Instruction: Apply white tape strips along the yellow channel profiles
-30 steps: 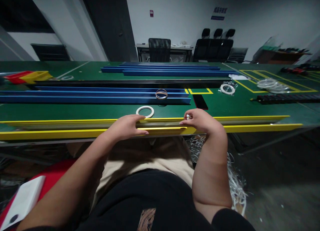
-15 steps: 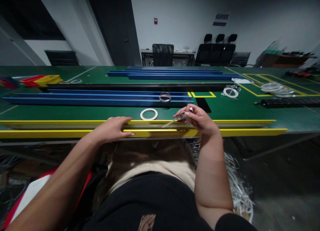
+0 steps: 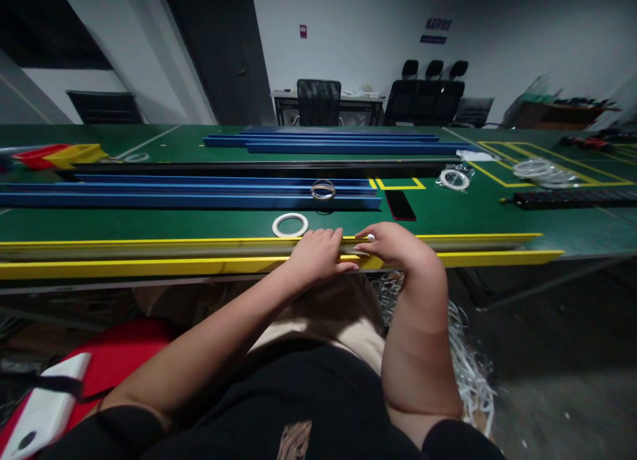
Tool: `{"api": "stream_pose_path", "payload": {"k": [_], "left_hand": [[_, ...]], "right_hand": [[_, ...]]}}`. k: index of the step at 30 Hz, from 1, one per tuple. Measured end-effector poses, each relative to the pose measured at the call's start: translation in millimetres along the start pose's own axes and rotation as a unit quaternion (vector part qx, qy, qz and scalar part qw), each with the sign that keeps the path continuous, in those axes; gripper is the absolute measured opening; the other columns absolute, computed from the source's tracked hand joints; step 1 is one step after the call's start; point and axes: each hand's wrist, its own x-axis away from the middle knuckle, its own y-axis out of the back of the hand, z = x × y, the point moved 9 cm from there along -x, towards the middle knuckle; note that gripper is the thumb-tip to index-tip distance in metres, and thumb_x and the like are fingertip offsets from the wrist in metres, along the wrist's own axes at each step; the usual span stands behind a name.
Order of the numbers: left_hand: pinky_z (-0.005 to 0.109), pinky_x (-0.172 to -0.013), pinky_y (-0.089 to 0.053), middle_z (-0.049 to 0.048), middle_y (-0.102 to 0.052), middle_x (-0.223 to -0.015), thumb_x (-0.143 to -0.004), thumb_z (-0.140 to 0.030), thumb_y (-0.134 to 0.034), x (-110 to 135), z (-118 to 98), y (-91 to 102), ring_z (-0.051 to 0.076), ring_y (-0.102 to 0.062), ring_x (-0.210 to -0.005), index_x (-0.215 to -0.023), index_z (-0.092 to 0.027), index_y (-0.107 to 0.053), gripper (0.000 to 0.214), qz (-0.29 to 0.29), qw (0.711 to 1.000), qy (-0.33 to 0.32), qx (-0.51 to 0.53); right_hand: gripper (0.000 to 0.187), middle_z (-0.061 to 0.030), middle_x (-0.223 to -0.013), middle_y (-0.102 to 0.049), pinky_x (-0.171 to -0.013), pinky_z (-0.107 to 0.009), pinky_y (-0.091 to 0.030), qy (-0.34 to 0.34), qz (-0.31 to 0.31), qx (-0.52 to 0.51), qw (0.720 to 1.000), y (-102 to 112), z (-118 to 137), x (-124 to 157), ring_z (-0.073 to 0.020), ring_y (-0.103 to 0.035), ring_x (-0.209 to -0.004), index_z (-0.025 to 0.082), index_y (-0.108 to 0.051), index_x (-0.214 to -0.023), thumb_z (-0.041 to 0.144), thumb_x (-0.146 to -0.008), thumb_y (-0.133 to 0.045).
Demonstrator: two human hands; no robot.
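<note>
A long yellow rail [image 3: 149, 257] runs along the near edge of the green table [image 3: 472, 211]. My left hand [image 3: 319, 254] lies on the rail near its middle, with the fingers curled over its top. My right hand [image 3: 395, 244] is just to the right, almost touching the left one. Its fingertips are drawn together and pressed onto the rail's channel. What lies under those fingertips is hidden. A white tape ring [image 3: 289, 224] lies flat on the table just behind my left hand.
Long blue rails [image 3: 189, 193] lie behind, one carrying a clear tape roll [image 3: 323, 189]. A black phone [image 3: 399, 206] lies right of them. Further right are bagged tape rolls [image 3: 454, 178], clear coils [image 3: 542, 170] and a black strip [image 3: 572, 196]. White shavings [image 3: 468, 367] litter the floor.
My left hand slid right along the rail until it nearly met the right hand. The right hand, which had lifted a thin strip half a second ago, has come back down onto the rail.
</note>
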Motion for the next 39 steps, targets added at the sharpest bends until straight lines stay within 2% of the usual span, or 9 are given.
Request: {"api": "stream_pose_path", "payload": {"k": [4, 8, 12, 16, 22, 26, 30, 33, 39], "left_hand": [[0.041, -0.082, -0.048, 0.0159, -0.071, -0.104, -0.083, -0.084, -0.047, -12.9, -5.6, -4.1, 0.034, -0.068, -0.098, -0.113, -0.016, -0.062, 0.076, 0.021, 1.0, -0.002, 0.014], [0.042, -0.078, -0.049, 0.0154, -0.072, -0.104, -0.079, -0.085, -0.052, -9.9, -0.6, -1.9, 0.034, -0.069, -0.095, -0.11, -0.017, -0.063, 0.076, -0.003, 1.0, 0.005, 0.025], [0.042, -0.081, -0.05, 0.0149, -0.072, -0.108, -0.076, -0.082, -0.06, -5.4, 1.4, -0.3, 0.032, -0.069, -0.098, -0.113, -0.019, -0.064, 0.073, -0.009, 0.999, 0.012, 0.04], [0.041, -0.082, -0.05, 0.0143, -0.072, -0.107, -0.077, -0.081, -0.061, 1.6, 13.1, 4.0, 0.032, -0.069, -0.099, -0.112, -0.02, -0.065, 0.071, -0.011, 0.999, 0.016, 0.05], [0.04, -0.089, -0.049, 0.0135, -0.072, -0.117, -0.076, -0.08, -0.062, 42.0, 77.2, 4.7, 0.033, -0.068, -0.107, -0.132, -0.023, -0.061, 0.08, 0.014, 0.998, 0.053, 0.036], [0.04, -0.097, -0.047, 0.0115, -0.069, -0.131, -0.077, -0.079, -0.062, 84.2, 139.2, 7.0, 0.034, -0.065, -0.116, -0.141, -0.024, -0.057, 0.085, 0.032, 0.996, 0.082, 0.02], [0.039, -0.1, -0.045, 0.0115, -0.066, -0.136, -0.076, -0.082, -0.057, 120.2, 193.5, 7.3, 0.033, -0.063, -0.12, -0.144, -0.024, -0.056, 0.09, 0.065, 0.991, 0.112, 0.018], [0.038, -0.102, -0.044, 0.0122, -0.065, -0.138, -0.079, -0.08, -0.055, 132.1, 210.0, 8.8, 0.033, -0.061, -0.123, -0.145, -0.022, -0.055, 0.088, 0.066, 0.991, 0.115, 0.019], [0.039, -0.104, -0.045, 0.0123, -0.064, -0.139, -0.079, -0.077, -0.055, 132.2, 205.2, 10.5, 0.032, -0.06, -0.124, -0.144, -0.021, -0.056, 0.086, 0.056, 0.991, 0.113, 0.034]], "right_hand": [[0.029, -0.0066, -0.1, -0.079, -0.072, -0.027, -0.044, -0.007, -0.021, 0.013, 1.0, 6.8, -3.4, 4.9, -0.02, -0.069, -0.086, 0.023, -0.08, -0.1, 0.041, -0.09, -0.06], [0.03, -0.0066, -0.086, -0.078, -0.065, -0.028, -0.044, -0.005, 0.004, -0.012, 1.0, 0.1, -5.7, 6.5, -0.0203, -0.066, -0.076, 0.023, -0.081, -0.088, 0.049, -0.087, -0.066], [0.023, -0.0073, -0.101, -0.079, -0.076, -0.029, -0.049, 0.025, 0.0, -0.035, 0.999, -4.6, -3.5, 2.7, -0.0224, -0.069, -0.087, 0.024, -0.081, -0.102, 0.032, -0.085, -0.068], [0.041, -0.0089, -0.113, -0.077, -0.086, -0.031, -0.049, 0.01, -0.05, -0.015, 0.999, 4.3, -11.6, 1.3, -0.0244, -0.069, -0.099, 0.022, -0.077, -0.114, 0.01, -0.08, -0.057], [0.035, -0.0095, -0.111, -0.075, -0.085, -0.032, -0.048, -0.001, -0.122, -0.041, 0.992, 30.0, -13.2, 10.8, -0.0231, -0.068, -0.098, 0.019, -0.076, -0.112, 0.019, -0.091, -0.047], [0.034, -0.0068, -0.102, -0.077, -0.073, -0.03, -0.048, -0.01, -0.086, -0.058, 0.995, 28.9, -7.8, 16.1, -0.021, -0.068, -0.085, 0.021, -0.077, -0.114, 0.035, -0.093, -0.055], [0.034, -0.0058, -0.102, -0.078, -0.076, -0.03, -0.048, 0.046, -0.023, -0.067, 0.996, 11.3, 13.8, 12.8, -0.0221, -0.069, -0.089, 0.025, -0.08, -0.103, 0.052, -0.086, -0.067], [0.038, -0.0054, -0.095, -0.077, -0.071, -0.03, -0.047, 0.066, 0.027, -0.052, 0.996, -10.3, 31.9, 4.1, -0.0219, -0.068, -0.084, 0.026, -0.081, -0.103, 0.054, -0.078, -0.076], [0.019, -0.0034, -0.081, -0.074, -0.063, -0.028, -0.041, 0.063, 0.063, -0.025, 0.996, -27.9, 42.0, -2.1, -0.0178, -0.063, -0.072, 0.023, -0.08, -0.091, 0.037, -0.085, -0.069]]}}
